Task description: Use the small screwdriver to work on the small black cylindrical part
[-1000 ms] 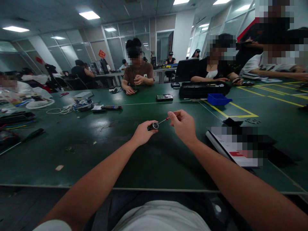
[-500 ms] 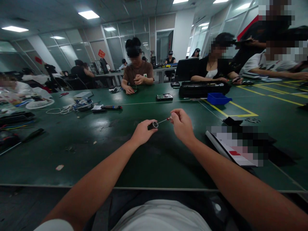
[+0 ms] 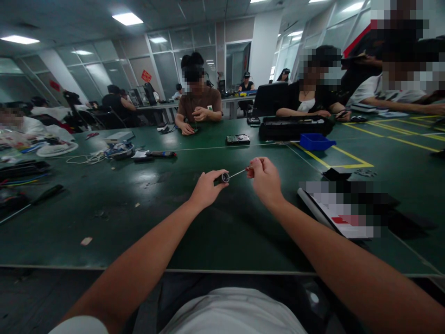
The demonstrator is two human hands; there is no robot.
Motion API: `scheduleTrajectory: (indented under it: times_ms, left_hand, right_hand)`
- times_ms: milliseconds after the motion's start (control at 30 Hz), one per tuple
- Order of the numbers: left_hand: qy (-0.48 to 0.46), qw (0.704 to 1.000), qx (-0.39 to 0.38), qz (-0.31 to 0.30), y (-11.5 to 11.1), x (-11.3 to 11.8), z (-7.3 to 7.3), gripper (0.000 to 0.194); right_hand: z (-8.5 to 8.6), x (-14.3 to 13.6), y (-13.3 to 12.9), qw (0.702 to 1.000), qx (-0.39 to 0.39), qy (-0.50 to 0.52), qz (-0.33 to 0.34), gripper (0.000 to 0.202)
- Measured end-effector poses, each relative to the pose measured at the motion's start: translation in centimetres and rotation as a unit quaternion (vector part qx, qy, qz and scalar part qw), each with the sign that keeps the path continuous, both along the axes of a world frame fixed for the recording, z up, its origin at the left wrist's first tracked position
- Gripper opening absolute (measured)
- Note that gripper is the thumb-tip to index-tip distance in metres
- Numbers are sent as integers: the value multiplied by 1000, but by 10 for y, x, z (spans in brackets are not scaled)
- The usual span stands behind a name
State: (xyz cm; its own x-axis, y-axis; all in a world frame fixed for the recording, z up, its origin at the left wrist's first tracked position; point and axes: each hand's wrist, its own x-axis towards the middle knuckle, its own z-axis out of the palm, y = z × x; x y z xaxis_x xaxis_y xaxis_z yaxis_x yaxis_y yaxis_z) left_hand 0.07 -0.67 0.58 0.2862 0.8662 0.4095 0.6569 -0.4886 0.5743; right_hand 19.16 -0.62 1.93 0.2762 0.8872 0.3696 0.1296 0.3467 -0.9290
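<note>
Near the centre of the head view, my left hand [image 3: 207,188] is closed round a small dark cylinder [image 3: 225,177] with a pale ring at its open end, which faces right. My right hand [image 3: 264,178] pinches the reddish handle of a thin screwdriver [image 3: 238,173]. The metal shaft slants down to the left, and its tip is at the ringed end of the cylinder. Whether the tip touches anything inside is too small to tell. Both hands are held over the green table [image 3: 222,246].
Beyond my hands lie a hard drive [image 3: 238,139], a blue bin [image 3: 315,142] and a long black casing [image 3: 295,128]. At left are cables [image 3: 118,150] and a large screwdriver [image 3: 47,195]; at right, a white-and-black panel [image 3: 333,211]. Several people sit around.
My right hand has shifted slightly right, and more of the screwdriver shaft shows between the hands. My left hand and the cylinder have barely moved.
</note>
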Motion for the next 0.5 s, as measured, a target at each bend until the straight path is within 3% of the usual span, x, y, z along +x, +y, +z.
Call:
scheduleTrajectory:
  times_ms: [167,500]
  left_hand:
    - [24,1000,-1,5,0,-2,0,38]
    - [20,1000,-4,-7,1,-1,-2,40]
  right_hand:
    - [3,-1,-10,989,64,-133,-16,22]
    - [2,0,-8,992,72,-108,-2,24]
